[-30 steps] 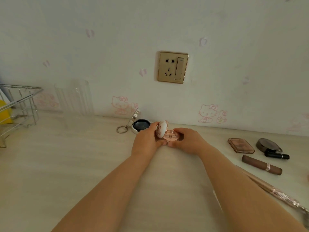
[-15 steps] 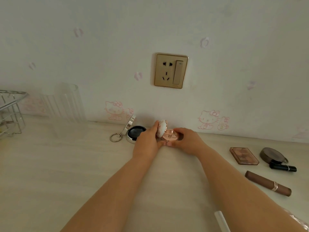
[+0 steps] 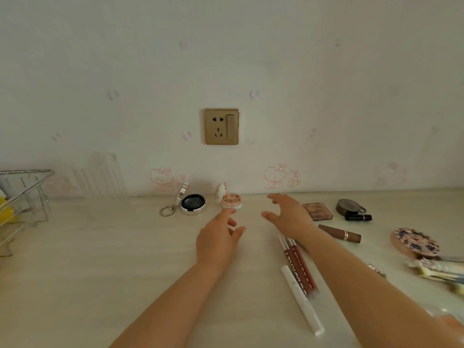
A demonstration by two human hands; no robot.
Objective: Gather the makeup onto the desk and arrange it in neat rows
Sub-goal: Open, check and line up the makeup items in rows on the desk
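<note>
Now the pink compact (image 3: 231, 200) is seen open on the worktop (image 3: 100, 259) by the wall, beside a silver compact (image 3: 192, 203). Nothing is held: left hand (image 3: 218, 237) and right hand (image 3: 288, 217) hover nearby, fingers loosely spread. Blurred items, perhaps brushes (image 3: 437, 272), lie rightward.

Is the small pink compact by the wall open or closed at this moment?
Open. The pink compact sits on the desk with its lid standing up at the left edge, so the pink pans inside show. Neither hand touches it.

Lettering runs along the brown lip pencils (image 3: 300, 268), too blurred to read.
</note>
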